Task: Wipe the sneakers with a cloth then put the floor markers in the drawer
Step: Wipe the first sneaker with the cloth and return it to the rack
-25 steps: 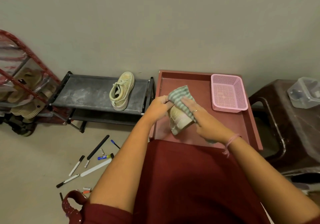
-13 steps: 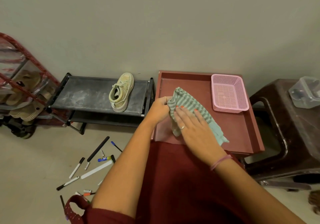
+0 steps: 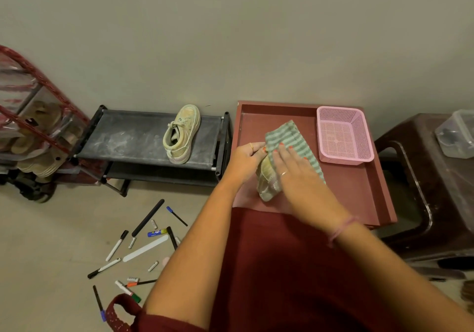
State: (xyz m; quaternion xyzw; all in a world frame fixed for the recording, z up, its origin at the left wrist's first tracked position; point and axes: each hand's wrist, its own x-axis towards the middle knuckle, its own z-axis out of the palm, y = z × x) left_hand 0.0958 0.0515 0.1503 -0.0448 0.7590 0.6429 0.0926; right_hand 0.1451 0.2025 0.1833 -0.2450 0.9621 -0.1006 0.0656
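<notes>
Wiping step: one sneaker point(image 3: 266, 180) is gripped by the left hand point(image 3: 245, 159), the cloth point(image 3: 291, 139) pressed on flat-fingered by the right hand point(image 3: 295, 175) (second sneaker point(image 3: 182, 134) probably next).

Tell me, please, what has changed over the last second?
The right hand went from gripping the cloth to pressing it flat-fingered along the sneaker, which the left hand still holds. The second sneaker, basket and floor markers stayed put.

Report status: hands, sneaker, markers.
Left hand grips sneaker; right hand presses cloth on it, over drawer. Markers on floor. Nothing obstructing.
</notes>
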